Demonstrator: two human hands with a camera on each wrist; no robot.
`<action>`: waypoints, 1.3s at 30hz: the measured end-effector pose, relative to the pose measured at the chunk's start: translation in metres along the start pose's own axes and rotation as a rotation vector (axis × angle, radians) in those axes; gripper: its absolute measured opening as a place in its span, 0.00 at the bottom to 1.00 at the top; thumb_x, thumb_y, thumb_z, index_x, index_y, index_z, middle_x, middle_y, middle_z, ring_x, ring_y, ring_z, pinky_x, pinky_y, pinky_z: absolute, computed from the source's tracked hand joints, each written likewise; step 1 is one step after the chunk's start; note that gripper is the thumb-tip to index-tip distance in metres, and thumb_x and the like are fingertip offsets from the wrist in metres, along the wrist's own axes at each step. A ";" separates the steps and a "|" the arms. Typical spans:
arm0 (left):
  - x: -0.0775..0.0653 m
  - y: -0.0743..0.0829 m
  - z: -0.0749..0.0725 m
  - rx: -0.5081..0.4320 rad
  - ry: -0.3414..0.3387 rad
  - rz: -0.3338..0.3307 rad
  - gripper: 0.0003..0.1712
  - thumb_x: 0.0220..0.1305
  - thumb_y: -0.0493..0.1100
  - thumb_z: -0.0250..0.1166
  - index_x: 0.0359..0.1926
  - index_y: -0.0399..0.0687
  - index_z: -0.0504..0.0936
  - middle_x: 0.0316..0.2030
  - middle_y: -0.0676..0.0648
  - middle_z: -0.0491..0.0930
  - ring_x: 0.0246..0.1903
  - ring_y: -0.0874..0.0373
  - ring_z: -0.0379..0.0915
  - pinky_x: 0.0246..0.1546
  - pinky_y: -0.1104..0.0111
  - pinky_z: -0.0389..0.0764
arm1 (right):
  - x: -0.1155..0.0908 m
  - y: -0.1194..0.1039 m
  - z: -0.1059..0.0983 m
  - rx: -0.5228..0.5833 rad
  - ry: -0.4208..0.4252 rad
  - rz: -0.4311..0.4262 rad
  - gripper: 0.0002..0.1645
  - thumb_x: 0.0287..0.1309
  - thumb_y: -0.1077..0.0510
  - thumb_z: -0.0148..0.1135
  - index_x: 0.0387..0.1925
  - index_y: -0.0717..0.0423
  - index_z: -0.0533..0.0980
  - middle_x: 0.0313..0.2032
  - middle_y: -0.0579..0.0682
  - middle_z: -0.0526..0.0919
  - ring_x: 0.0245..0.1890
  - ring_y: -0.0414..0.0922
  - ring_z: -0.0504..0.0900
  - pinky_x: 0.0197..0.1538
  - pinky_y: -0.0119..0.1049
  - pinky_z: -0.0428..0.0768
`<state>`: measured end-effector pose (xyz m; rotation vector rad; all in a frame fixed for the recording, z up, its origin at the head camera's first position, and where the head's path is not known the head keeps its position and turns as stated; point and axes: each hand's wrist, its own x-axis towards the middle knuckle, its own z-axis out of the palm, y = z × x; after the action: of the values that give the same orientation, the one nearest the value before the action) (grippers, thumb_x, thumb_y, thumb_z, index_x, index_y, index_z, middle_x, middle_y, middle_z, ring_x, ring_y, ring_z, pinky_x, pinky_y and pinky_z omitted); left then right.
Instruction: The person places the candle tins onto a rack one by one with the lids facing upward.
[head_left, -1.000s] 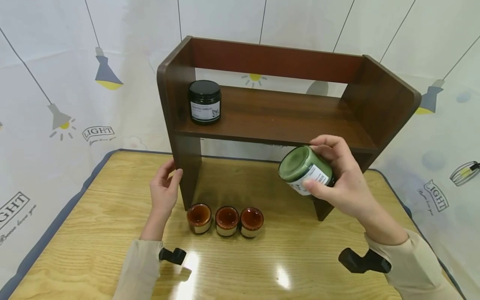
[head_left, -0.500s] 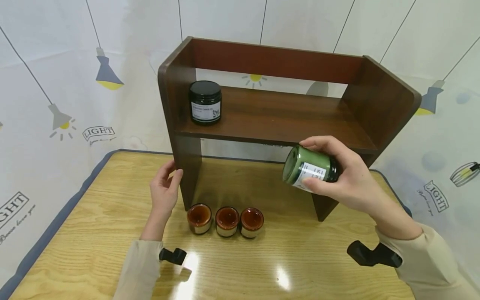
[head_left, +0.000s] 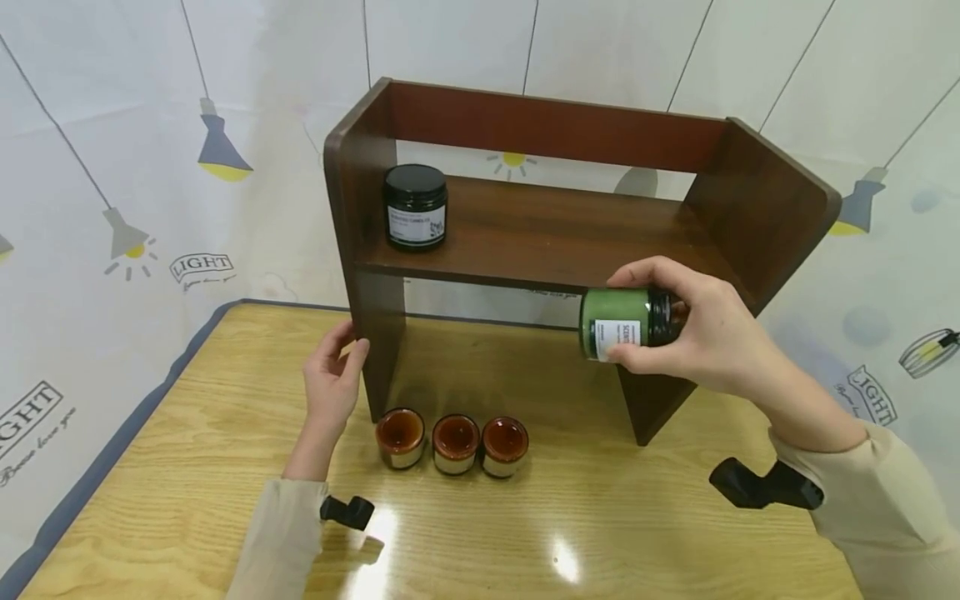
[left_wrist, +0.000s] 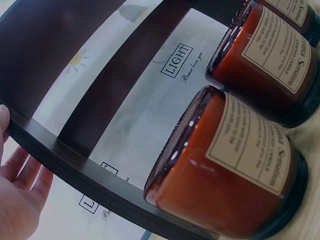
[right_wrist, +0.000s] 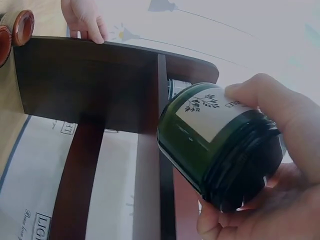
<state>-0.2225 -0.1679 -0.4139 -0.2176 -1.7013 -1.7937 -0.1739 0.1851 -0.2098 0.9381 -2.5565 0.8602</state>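
Note:
My right hand [head_left: 708, 333] grips a green scented candle jar [head_left: 615, 310] with a white label and a dark lid. The jar lies sideways in the air before the right half of the wooden shelf [head_left: 540, 229], its base pointing left and its lid towards my palm. In the right wrist view, my thumb presses the label of the candle jar [right_wrist: 200, 125]. My left hand [head_left: 335, 379] touches the shelf's left side panel, thumb at the front edge and fingers along the outer face. A black candle jar [head_left: 416, 208] stands upright at the upper board's left end.
Three amber candle jars [head_left: 455, 443] with dark rims stand in a row on the wood-grain table [head_left: 585, 500], before the shelf's lower left. A patterned cloth [head_left: 135, 350] hangs behind and at both sides. The shelf's raised side panels [head_left: 783, 200] flank the upper board.
My right hand has moved slightly right and turned the green candle jar, so its base, which faced me, now points left. The left hand stays at the side panel.

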 end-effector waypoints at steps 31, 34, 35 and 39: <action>0.000 0.002 0.002 -0.019 -0.003 0.017 0.16 0.62 0.26 0.56 0.50 0.21 0.72 0.40 0.60 0.78 0.44 0.65 0.72 0.44 0.77 0.74 | 0.058 -0.018 -0.018 -0.042 -0.148 -0.317 0.41 0.38 0.65 0.75 0.55 0.59 0.64 0.44 0.49 0.80 0.31 0.37 0.78 0.32 0.23 0.76; 0.000 0.002 0.001 -0.013 -0.002 0.007 0.16 0.62 0.26 0.56 0.50 0.21 0.72 0.40 0.60 0.78 0.44 0.65 0.72 0.44 0.77 0.74 | 0.058 -0.015 -0.018 -0.095 -0.131 -0.318 0.41 0.35 0.64 0.76 0.52 0.61 0.64 0.43 0.50 0.80 0.32 0.38 0.79 0.32 0.22 0.74; 0.000 0.002 0.001 -0.011 -0.002 0.005 0.16 0.62 0.26 0.56 0.50 0.21 0.72 0.40 0.59 0.78 0.44 0.65 0.72 0.44 0.77 0.74 | 0.058 -0.014 -0.018 -0.108 -0.117 -0.312 0.40 0.34 0.64 0.77 0.51 0.62 0.65 0.42 0.50 0.80 0.33 0.39 0.79 0.32 0.21 0.74; -0.001 0.001 0.001 -0.010 -0.001 0.005 0.16 0.62 0.27 0.57 0.50 0.22 0.72 0.40 0.59 0.78 0.44 0.65 0.73 0.44 0.77 0.74 | 0.059 -0.009 -0.016 -0.135 -0.019 -0.245 0.39 0.31 0.64 0.78 0.48 0.64 0.68 0.41 0.52 0.78 0.34 0.42 0.78 0.33 0.19 0.73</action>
<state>-0.2215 -0.1667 -0.4132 -0.2276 -1.6913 -1.7993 -0.2114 0.1608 -0.1671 1.1886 -2.4134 0.6039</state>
